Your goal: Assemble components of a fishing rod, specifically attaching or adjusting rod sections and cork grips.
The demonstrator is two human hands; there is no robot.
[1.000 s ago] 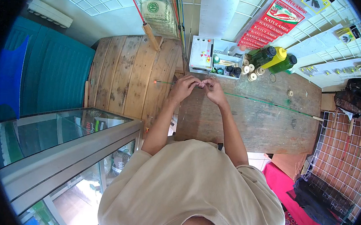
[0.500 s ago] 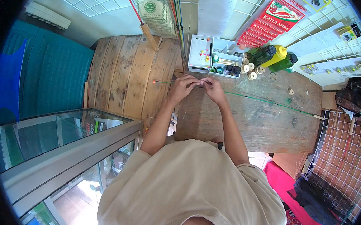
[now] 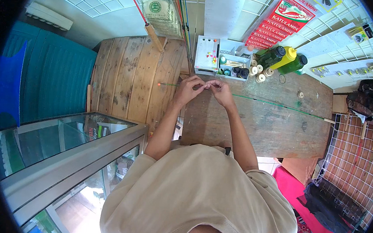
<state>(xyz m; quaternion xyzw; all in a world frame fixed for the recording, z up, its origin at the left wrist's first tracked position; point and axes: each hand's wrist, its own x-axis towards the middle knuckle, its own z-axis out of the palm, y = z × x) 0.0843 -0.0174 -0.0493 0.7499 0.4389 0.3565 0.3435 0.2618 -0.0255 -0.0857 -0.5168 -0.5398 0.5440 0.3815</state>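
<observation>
A thin green fishing rod [image 3: 274,104] stretches sideways across the tables, its pale handle at the right end and a small orange bead [image 3: 159,84] at the left tip. Both my hands are at its left part, where they cover a stretch of it. My left hand [image 3: 190,90] is closed in a pinch, thumb against fingers. My right hand [image 3: 220,92] pinches too, its fingertips meeting those of the left just above the rod's line. Whatever lies between the fingertips is too small to make out.
Beyond my hands stands a white compartment box [image 3: 207,66] with small jars and colourful bits. Right of it are wooden spools [image 3: 260,78], dark green bottles [image 3: 272,57] and a yellow bottle [image 3: 289,56]. A glass display case [image 3: 76,143] stands at left; an upright cork-handled rod [image 3: 154,38] is behind.
My hands stay in nearly the same place, with only slight shifts of the fingers and the left wrist. The rod has not visibly moved.
</observation>
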